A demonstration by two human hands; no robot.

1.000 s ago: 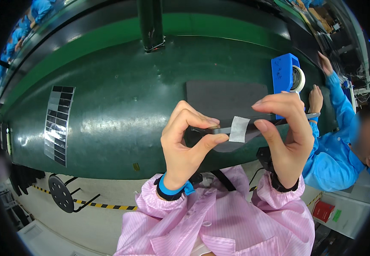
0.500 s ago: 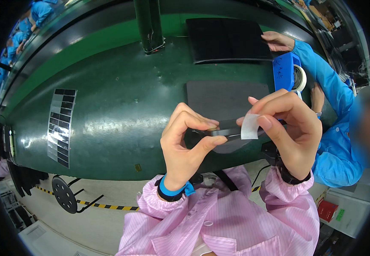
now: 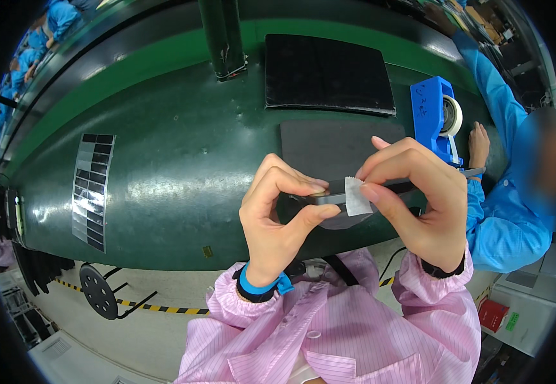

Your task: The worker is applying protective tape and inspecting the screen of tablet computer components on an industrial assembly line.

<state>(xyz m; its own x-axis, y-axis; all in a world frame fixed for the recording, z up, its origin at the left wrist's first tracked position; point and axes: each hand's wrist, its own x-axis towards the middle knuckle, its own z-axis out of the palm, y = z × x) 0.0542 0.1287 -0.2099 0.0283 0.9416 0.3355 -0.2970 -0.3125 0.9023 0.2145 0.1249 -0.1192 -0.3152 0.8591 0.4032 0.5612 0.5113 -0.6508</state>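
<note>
Left hand (image 3: 278,217): pinches the left end of the thin dark slab (image 3: 335,192) between thumb and fingertips.
Slab: held edge-on above the green bench (image 3: 175,160); long axis runs left to right between both hands.
Tape piece (image 3: 357,196): small white strip, lying against the slab's near edge (right of centre).
Right hand (image 3: 419,198): nearer the tape, grips the slab's right end, thumb pressing on the tape.

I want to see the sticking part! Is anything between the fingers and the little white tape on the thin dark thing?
Nothing visible. The right hand pinches the white tape piece directly against the thin dark slab, which the left hand holds by its other end.
</note>
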